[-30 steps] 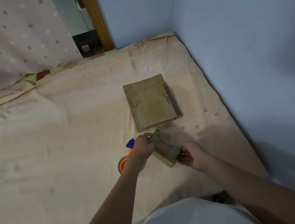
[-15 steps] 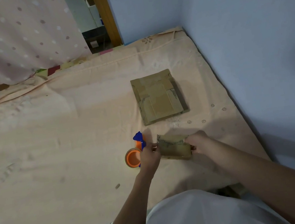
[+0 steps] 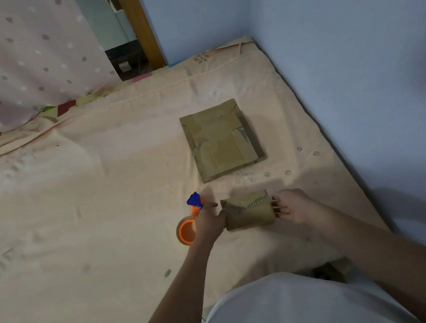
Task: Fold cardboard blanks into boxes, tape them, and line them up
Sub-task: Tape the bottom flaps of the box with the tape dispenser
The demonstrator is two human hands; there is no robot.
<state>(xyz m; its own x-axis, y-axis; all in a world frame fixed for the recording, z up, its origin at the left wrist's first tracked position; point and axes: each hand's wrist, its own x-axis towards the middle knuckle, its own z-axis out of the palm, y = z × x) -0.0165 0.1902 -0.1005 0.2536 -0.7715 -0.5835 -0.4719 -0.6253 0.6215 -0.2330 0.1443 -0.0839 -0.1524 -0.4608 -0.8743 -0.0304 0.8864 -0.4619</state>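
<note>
Head view. Change since one second ago: the small cardboard box (image 3: 249, 210) has turned from a slanted position to lying level and square-on across the bed sheet (image 3: 88, 200); both hands have moved to its two ends. The tape dispenser, half hidden behind the left wrist before, now shows more of its roll. The stack of blanks has not moved on the sheet.

Item 1. Small cardboard box, one. Lies on the sheet near its front edge, between the hands, printed flap uppermost.

Item 2. Left hand (image 3: 209, 223), one. Set against the box's left end, index finger pointing away from the person; thumb side meets the cardboard. Whether it pinches the end or only presses it cannot be told.

Item 3. Right hand (image 3: 293, 204), one. Fingers straight, fingertips (image 3: 277, 205) touching the box's right end.

Item 4. Flat cardboard blanks (image 3: 221, 139), one stack; number of sheets cannot be told. Lies beyond the box, apart from it, toward the blue wall (image 3: 354, 45).

Item 5. Tape dispenser (image 3: 188, 226), one. Orange roll and blue handle, just left of the left hand, partly behind it.

Item 6. Dotted pink curtain (image 3: 15, 66), one, far left.
</note>
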